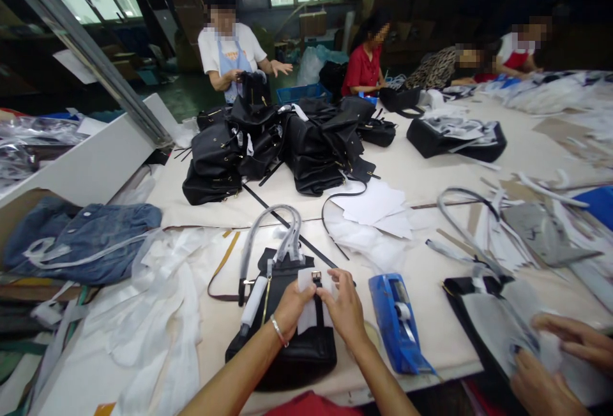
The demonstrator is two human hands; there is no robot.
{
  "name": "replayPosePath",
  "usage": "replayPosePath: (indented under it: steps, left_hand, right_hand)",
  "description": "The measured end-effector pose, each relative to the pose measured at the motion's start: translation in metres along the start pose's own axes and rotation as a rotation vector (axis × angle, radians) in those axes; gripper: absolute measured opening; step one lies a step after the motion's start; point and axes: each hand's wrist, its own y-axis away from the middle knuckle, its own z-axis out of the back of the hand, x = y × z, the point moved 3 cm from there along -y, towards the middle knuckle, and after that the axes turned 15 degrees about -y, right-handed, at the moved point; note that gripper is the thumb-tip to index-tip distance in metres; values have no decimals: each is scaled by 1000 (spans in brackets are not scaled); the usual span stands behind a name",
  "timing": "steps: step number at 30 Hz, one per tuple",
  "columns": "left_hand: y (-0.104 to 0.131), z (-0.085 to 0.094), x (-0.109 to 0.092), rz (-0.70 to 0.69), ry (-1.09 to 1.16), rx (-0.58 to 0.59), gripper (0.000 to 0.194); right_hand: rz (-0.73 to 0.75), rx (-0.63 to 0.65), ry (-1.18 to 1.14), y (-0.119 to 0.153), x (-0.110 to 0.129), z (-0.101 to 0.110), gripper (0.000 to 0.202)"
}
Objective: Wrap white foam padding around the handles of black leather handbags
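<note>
A black leather bag (306, 355) lies on the table in front of me, its handles (271, 215) wrapped in clear plastic. On its front, a piece of white tissue paper (305, 323) lies under a narrow black strap (319, 311) with a small metal buckle (316, 275). My left hand (290, 309) is closed, its thumb pressed on the strap just below the buckle. From the other side, my right hand (345, 306) has its thumb at the same spot with fingers curled. A gold zipper (266, 298) and a white-wrapped piece (253, 301) are left of my hands.
A blue tape dispenser (395, 320) stands right of the bag. Black bags (306, 148) are heaped farther back, with a co-worker (232, 52) behind them. White sheets (376, 205) and tissue (163, 320) lie around. Another person's hands (541, 365) handle a bag at right.
</note>
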Motion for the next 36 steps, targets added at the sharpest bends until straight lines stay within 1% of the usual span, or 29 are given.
replayPosePath:
  steps: [2, 4, 6, 7, 9, 12, 16, 18, 21, 24, 27, 30, 32, 33, 36]
  left_hand:
    - [-2, -1, -2, 7, -43, 21, 46]
    - [-4, -2, -5, 16, -99, 52, 44]
    - [-5, -3, -7, 17, -154, 86, 43]
    - [-5, -4, -7, 12, -177, 97, 42]
    - [-7, -5, -7, -5, -207, 92, 41]
    - [-8, -7, -4, -3, -241, 42, 42]
    - [-9, -11, 2, 22, -276, -7, 43]
    - [-9, -13, 4, 30, -275, -25, 43]
    - [-9, -16, 6, 24, -261, -37, 43]
    - [-10, -17, 5, 16, -261, -25, 44]
    - [-12, -16, 4, 15, -280, -18, 43]
    - [-13, -14, 2, 32, -307, -58, 41]
    - [-13, -13, 0, 45, -309, -85, 41]
    - [-13, -13, -1, 46, -302, -89, 40]
    - [-12, -15, -2, 32, -268, -73, 39]
  right_hand:
    - [-143, 30, -204, -4, -8, 2, 50]
    - [-281, 120, -464, -6, -11, 0, 54]
    - [-344, 189, -646, -5, -9, 0, 52]
    - [-352, 199, -683, -4, -7, 1, 49]
    - [-341, 190, -689, -2, -2, 3, 43]
    - [-317, 162, -658, -1, 2, 4, 36]
    - [-290, 113, -602, -1, 3, 5, 38]
    - [-301, 85, -589, 0, 1, 5, 40]
    - [-332, 52, -600, 1, -3, 6, 39]
    - [-340, 61, -613, 0, -6, 7, 37]
    - [-308, 64, -577, -3, -6, 6, 37]
    - [-246, 56, -498, -6, -2, 8, 35]
    - [-247, 100, -518, -5, 0, 11, 35]
    - [-281, 141, -568, -3, 0, 13, 37]
    - [-453, 257, -778, 3, -5, 20, 47]
